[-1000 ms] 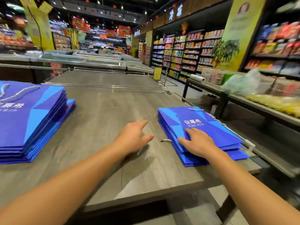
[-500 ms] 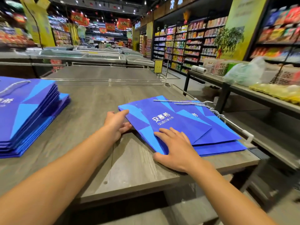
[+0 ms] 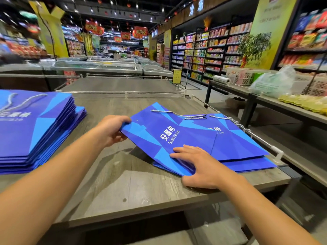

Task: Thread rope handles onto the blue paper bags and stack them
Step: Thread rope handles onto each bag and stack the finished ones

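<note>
In the head view, the tall pile of flat blue paper bags (image 3: 35, 128) at the left is cut off by the frame edge, and the shop shelves behind are blurred. The left hand (image 3: 111, 131) grips the left corner of the top blue paper bag with white letters (image 3: 169, 137), fingers curled around its edge. The right hand (image 3: 200, 167) lies on it with straight spread fingers. The grey wooden table (image 3: 127, 183) carries everything. Compared to half a second ago, the bag's left corner is lifted and it is pulled further off the lower pile (image 3: 247, 165).
</note>
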Tool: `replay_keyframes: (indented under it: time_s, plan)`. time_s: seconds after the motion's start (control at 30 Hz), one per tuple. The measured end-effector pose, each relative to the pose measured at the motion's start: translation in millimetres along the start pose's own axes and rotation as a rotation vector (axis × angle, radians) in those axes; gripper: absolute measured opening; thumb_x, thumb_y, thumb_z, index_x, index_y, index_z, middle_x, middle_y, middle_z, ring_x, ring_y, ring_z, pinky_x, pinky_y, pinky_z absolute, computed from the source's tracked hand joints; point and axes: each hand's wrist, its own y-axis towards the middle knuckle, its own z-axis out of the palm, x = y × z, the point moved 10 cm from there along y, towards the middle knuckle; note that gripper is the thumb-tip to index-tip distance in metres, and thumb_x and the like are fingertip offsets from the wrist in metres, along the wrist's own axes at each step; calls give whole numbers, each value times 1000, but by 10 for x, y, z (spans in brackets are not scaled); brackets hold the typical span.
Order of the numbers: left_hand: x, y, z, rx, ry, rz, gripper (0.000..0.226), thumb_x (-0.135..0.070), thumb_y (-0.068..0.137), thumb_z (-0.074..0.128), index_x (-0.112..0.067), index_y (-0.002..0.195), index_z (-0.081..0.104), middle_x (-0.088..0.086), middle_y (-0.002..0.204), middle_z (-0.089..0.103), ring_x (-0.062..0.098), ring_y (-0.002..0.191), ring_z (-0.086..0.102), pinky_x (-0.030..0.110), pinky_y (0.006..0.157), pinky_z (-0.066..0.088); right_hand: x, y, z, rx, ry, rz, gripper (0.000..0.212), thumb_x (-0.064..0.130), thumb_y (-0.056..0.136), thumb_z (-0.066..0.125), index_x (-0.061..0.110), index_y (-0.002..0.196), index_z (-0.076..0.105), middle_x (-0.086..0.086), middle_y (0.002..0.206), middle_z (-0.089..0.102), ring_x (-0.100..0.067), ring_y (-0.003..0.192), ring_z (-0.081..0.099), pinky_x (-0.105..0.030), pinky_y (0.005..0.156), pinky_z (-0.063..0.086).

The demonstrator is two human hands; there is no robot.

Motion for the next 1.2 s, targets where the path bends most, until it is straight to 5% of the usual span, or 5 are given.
replay_keyframes:
  time_s: [0.4, 0.63, 0.8, 0.97, 1.2]
  plan:
    - [-143, -402, -547, -41, -467, 128, 26, 9, 91, 45, -7, 73, 52, 14, 86, 65, 21, 72, 65, 30, 54, 59, 145, 154, -507, -637, 126, 158, 14, 21, 85, 65, 25, 97, 71, 10, 95, 69, -14, 91, 58, -34, 85, 49]
    - [271, -876, -286, 87, -496, 40, 21, 10, 92, 49, -7, 93, 60, 11, 88, 75, 22, 71, 73, 34, 68, 61, 687, 637, 155, -177, 1051, 369, 29, 41, 99, 50, 16, 101, 62, -9, 94, 72, -21, 61, 61, -29, 62, 53]
    - [591, -1110, -137, 235, -199, -69, 7, -8, 96, 57, -4, 96, 63, 15, 89, 74, 24, 68, 72, 32, 62, 61, 621, 823, 381, -286, 1219, 502, 20, 6, 90, 61, 10, 108, 53, -6, 81, 64, -14, 58, 59, -29, 56, 50]
    - [600, -1098, -389, 274, 159, 2, 18, -16, 92, 63, 0, 101, 65, 9, 80, 70, 17, 57, 59, 26, 51, 51, 364, 928, 328, -312, 847, 537, 39, 9, 83, 61, 20, 120, 62, -6, 114, 64, -23, 96, 61, -28, 68, 48]
    - [29, -769, -1182, -133, 817, 515, 14, -13, 85, 65, -24, 88, 73, -10, 83, 63, -1, 61, 54, 10, 61, 40, 436, 1125, 123, -196, 184, 433, 53, 29, 88, 58, 20, 139, 50, -4, 139, 55, -27, 128, 51, -37, 102, 44]
